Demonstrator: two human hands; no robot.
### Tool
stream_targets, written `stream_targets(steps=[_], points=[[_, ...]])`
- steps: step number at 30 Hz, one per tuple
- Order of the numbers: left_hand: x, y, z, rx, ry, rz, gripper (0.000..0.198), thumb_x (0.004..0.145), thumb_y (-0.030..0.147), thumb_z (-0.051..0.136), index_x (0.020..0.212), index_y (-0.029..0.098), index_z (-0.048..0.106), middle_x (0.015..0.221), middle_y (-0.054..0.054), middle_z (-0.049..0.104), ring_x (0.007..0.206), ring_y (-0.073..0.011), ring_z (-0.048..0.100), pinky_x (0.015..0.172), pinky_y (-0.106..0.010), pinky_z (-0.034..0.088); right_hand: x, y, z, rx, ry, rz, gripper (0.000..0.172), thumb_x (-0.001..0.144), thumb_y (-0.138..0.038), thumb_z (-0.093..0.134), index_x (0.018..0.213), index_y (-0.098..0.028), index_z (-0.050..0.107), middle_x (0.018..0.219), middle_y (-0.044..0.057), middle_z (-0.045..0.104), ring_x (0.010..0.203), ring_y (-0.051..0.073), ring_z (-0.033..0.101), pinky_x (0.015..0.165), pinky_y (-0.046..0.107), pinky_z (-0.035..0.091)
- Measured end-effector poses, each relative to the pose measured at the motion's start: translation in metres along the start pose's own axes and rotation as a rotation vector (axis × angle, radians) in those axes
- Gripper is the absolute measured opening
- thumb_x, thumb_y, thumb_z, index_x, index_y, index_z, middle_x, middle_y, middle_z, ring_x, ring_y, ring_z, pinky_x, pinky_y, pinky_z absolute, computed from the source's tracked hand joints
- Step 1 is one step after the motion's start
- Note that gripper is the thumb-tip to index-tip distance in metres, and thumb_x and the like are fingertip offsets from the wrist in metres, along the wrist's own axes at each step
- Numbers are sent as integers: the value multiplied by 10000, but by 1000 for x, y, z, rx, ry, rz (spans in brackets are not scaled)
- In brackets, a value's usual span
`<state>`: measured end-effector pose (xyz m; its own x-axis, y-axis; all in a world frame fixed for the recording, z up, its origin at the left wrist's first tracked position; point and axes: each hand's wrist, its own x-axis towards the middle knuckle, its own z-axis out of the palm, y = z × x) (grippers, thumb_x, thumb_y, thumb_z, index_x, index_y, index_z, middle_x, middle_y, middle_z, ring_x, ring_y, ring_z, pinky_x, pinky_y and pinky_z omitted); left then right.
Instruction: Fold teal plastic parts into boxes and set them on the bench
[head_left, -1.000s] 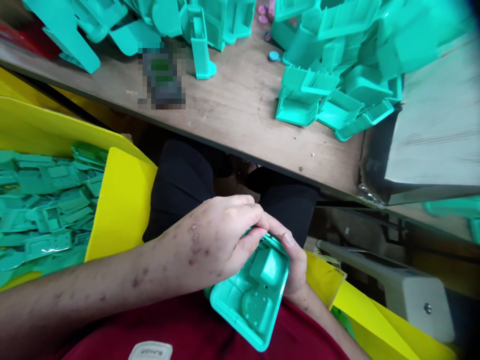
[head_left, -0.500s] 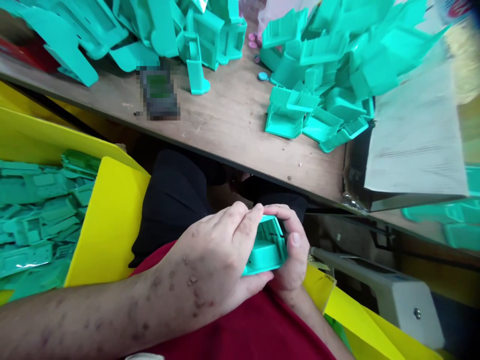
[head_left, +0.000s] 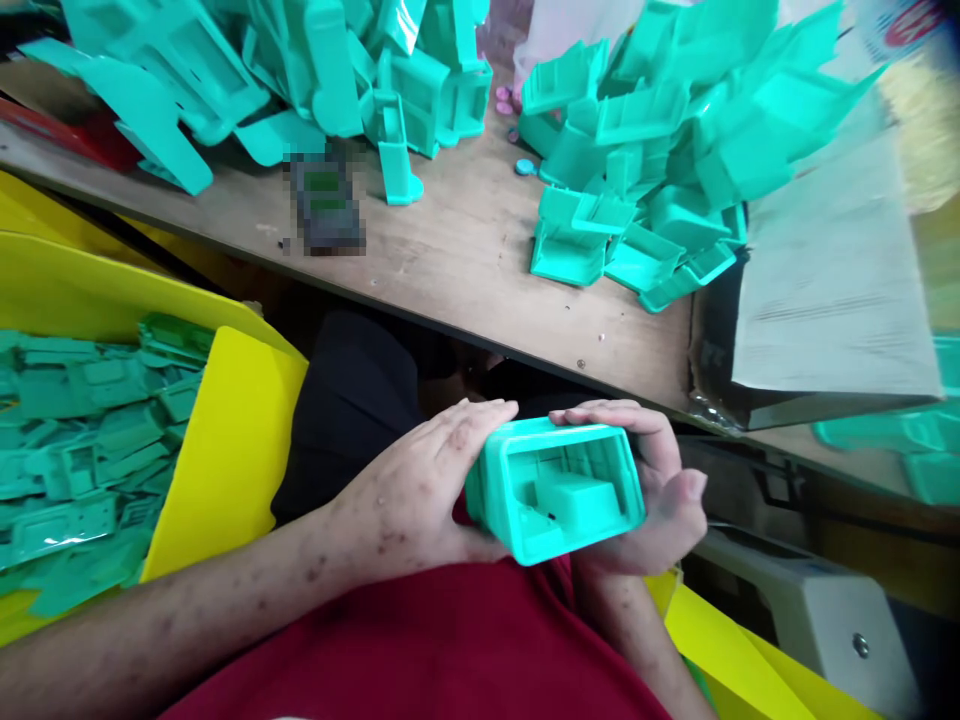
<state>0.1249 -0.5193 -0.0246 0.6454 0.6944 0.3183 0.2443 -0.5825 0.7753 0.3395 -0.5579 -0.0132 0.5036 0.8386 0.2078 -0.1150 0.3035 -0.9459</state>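
A hollow teal plastic housing [head_left: 577, 500], box-shaped with a wide opening facing up toward me, is held above my lap. Inside it a raised block and ribbed walls show. My left hand [head_left: 424, 490] grips its left side, with fingers along the top and the thumb low. On the right, my right hand [head_left: 667, 510] cups the housing, its fingers over the top edge and its thumb raised off the rim. The housing hides part of the right palm.
Teal plastic parts [head_left: 645, 120] lie heaped on the wooden table [head_left: 465, 250], beside a cardboard box [head_left: 832, 290]. A pixelated dark device [head_left: 326, 205] lies near the table edge. At left, a yellow bin [head_left: 225, 440] holds many teal pieces. A grey machine [head_left: 817, 610] stands at right.
My hands have moved apart and turned the housing, so its open face now shows fully. My right hand has shifted right, and its thumb has come away from the rim.
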Motion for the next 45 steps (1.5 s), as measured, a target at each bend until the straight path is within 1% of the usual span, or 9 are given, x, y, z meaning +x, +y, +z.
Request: stream_targets(steps=[3, 9, 13, 17, 20, 25, 30, 38, 45], points=[[-3, -12, 6, 24, 73, 117, 903, 1066, 503, 916, 1756, 114, 483, 1694, -279, 738, 1612, -369, 741, 1423, -555, 588, 3, -5, 3, 0, -71, -72, 510, 1111, -629, 556, 1052, -243, 883, 977, 77, 776, 975, 288, 755, 898, 461, 665], [0, -13, 4, 52, 183, 215, 861, 1028, 544, 963, 1653, 69, 608, 1579, -257, 826, 1487, -320, 832, 1397, -414, 599, 5, -16, 11, 9, -104, -45, 555, 1125, -689, 569, 1021, -237, 873, 948, 81, 765, 936, 286, 739, 872, 451, 651], [3, -10, 1, 72, 184, 180, 888, 980, 613, 996, 1631, 126, 638, 1551, -209, 853, 1401, -333, 878, 1331, -432, 670, 4, -13, 15, 36, -13, 9, 616, 1150, -710, 503, 986, -241, 866, 940, 75, 768, 906, 283, 776, 853, 441, 658], [6, -11, 2, -38, 204, 73, 863, 972, 567, 1017, 1651, 192, 640, 1594, -170, 835, 1441, -332, 857, 1315, -451, 691, 0, -2, 13, 43, -56, 102, 864, 1147, -900, 364, 1288, -245, 911, 1313, 126, 858, 1277, 366, 809, 1118, 522, 655], [11, -13, 7, -148, 264, 144, 899, 991, 597, 998, 1688, 180, 614, 1643, -210, 788, 1548, -355, 787, 1348, -509, 668, -4, -3, 12, 184, -124, 263, 992, 1083, -1017, 397, 1439, -236, 895, 1528, 143, 826, 1530, 422, 717, 1316, 586, 578], [21, -14, 18, -90, 256, 307, 1005, 1014, 707, 921, 1737, 132, 525, 1624, -278, 732, 1590, -401, 728, 1359, -593, 648, 0, -21, 16, 471, -23, 466, 849, 1109, -958, 517, 1395, -265, 915, 1255, 84, 867, 1288, 340, 819, 1231, 531, 678], [19, -13, 22, 50, 267, 313, 890, 1074, 543, 880, 1747, 109, 494, 1556, -257, 775, 1533, -403, 773, 1318, -613, 683, 12, -14, 19, 537, -73, 468, 691, 1087, -881, 610, 1024, -253, 892, 1036, 75, 769, 1082, 296, 779, 1117, 502, 715], [15, -3, 10, 157, 277, 268, 755, 1119, 426, 820, 1740, 134, 506, 1503, -230, 831, 1521, -402, 794, 1333, -605, 682, 20, 7, 11, 505, -199, 380, 614, 1118, -798, 547, 1089, -277, 871, 1069, 78, 755, 1116, 315, 785, 1105, 537, 700], [26, -11, 14, 27, 174, 176, 1055, 907, 730, 1008, 1671, 182, 529, 1513, -219, 795, 1432, -413, 814, 1256, -590, 716, 22, 17, 11, 491, -52, 440, 546, 1027, -808, 660, 1055, -288, 825, 1070, 68, 751, 1128, 325, 780, 1114, 555, 680]])
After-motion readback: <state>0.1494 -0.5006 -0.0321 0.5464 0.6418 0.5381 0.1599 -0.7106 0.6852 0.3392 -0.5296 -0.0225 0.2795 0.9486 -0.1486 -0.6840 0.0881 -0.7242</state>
